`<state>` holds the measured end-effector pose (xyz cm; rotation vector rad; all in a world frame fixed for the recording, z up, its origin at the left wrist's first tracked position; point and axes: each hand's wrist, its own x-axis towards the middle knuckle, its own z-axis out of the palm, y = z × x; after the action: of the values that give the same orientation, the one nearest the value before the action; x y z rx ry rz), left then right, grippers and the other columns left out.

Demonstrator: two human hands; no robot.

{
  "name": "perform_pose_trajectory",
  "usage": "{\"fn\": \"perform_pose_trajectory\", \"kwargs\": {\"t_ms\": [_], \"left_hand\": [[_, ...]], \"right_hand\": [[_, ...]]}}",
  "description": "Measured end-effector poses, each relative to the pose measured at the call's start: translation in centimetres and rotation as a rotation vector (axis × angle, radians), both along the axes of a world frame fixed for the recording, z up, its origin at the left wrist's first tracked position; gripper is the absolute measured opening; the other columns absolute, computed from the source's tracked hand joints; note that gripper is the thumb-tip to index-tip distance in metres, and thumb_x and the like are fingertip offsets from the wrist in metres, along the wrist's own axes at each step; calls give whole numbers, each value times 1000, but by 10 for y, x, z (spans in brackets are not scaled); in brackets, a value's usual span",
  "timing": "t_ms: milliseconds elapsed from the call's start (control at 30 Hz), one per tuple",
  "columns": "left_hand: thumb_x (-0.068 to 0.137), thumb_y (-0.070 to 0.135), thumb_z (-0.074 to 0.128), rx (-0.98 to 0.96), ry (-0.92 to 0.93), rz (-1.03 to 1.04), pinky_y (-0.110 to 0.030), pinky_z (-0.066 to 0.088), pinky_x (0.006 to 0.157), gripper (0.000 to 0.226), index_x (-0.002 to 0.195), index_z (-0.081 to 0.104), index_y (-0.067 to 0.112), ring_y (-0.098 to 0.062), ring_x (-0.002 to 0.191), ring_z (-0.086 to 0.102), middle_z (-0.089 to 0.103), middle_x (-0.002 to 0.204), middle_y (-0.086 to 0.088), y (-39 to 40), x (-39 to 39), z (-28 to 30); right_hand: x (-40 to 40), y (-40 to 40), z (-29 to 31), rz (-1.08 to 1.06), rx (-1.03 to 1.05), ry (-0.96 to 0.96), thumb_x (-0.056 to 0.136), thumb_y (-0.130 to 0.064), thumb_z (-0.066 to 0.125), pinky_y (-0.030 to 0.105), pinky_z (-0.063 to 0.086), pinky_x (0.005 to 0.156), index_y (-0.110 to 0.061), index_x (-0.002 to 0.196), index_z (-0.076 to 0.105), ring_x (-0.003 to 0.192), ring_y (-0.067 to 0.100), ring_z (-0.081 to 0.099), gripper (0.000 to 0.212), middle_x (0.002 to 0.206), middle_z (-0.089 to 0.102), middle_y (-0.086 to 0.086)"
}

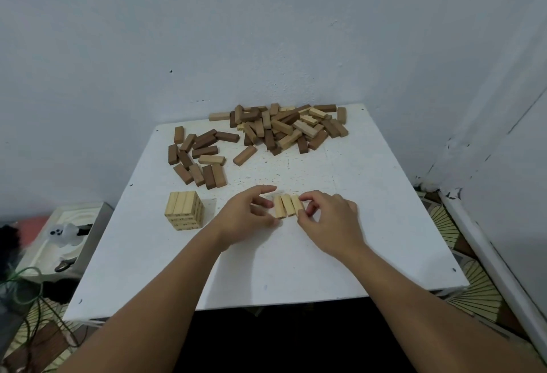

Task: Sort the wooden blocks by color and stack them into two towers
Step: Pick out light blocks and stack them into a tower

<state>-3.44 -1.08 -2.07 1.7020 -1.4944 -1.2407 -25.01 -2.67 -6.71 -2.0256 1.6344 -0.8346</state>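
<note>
A: Three pale blocks [286, 205] side by side on the surface [370, 195], right of the tower [185, 214]. Left hand [247, 214] and right hand [333, 221] flank them, fingers curled, pinching the row's outer edges.

B: Risk?

A: Uneven squeeze; the middle block could pop loose in a lift. Carried to the tower, a skewed row might nudge its layers. Mixed pile [288, 128] sits beyond the tower, unsorted.

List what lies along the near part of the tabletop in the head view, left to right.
Light-block tower → left hand → row of three light blocks → right hand.
</note>
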Motion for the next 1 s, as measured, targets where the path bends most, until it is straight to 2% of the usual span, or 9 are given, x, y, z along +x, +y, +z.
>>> {"fn": "perform_pose_trajectory", "kwargs": {"t_ms": [67, 200, 333, 500, 600, 767, 1000], "left_hand": [[75, 25, 94, -13, -29, -6, -31, 56, 88, 70, 135, 64, 42, -13, 90, 68, 66, 115, 3, -2, -2, -2], [77, 27, 92, -43, -96, 12, -37, 56, 93, 64, 135, 67, 32, -14, 90, 64, 65, 111, 9, -4, -8, -7], [78, 28, 91, -60, -120, 28, -32, 55, 88, 57, 130, 70, 35, -11, 89, 62, 65, 112, 9, -4, -9, -12], [73, 27, 95, -57, -101, 17, -24, 51, 78, 63, 129, 68, 35, -9, 82, 59, 62, 111, 6, -4, -11, -12], [72, 29, 96, -46, -71, 19, -24, 48, 79, 69, 133, 65, 34, -10, 85, 59, 61, 111, 6, -5, -10, -12], [77, 32, 92, -64, -157, -18, -23, 43, 77, 58, 130, 69, 38, -7, 87, 57, 59, 113, 8, -7, -12, -12], [78, 28, 91, -39, -148, -53, -22, 46, 76, 57, 129, 68, 40, -7, 83, 60, 57, 115, 5, -7, -10, -11]], "right_hand": [[-1, 0, 1, 24, 9, 6, 90, -46, 64, 27, 27, 100, -42, 118, 63, 94, 2, 53, 29, 85, 64, -24], [-2, 0, 2, 54, 4, 44, 87, -54, 64, 27, 25, 97, -45, 127, 59, 95, 2, 52, 41, 88, 63, -24], [-2, -1, 2, 77, 15, 83, 85, -55, 63, 27, 23, 97, -46, 130, 57, 96, 2, 49, 46, 90, 59, -24], [-3, -2, 3, 87, 26, 90, 83, -54, 66, 28, 24, 100, -46, 130, 56, 98, 2, 50, 49, 92, 59, -24], [-3, -3, 1, 86, 25, 73, 82, -54, 66, 28, 24, 106, -45, 130, 56, 98, 3, 51, 50, 91, 60, -26], [-4, -5, -1, 97, 40, 76, 83, -53, 67, 29, 24, 108, -44, 136, 55, 101, 4, 50, 55, 93, 59, -28], [-7, -6, 3, 106, 73, 32, 83, -54, 72, 32, 30, 108, -44, 128, 59, 97, 3, 51, 48, 95, 60, -24]]}}
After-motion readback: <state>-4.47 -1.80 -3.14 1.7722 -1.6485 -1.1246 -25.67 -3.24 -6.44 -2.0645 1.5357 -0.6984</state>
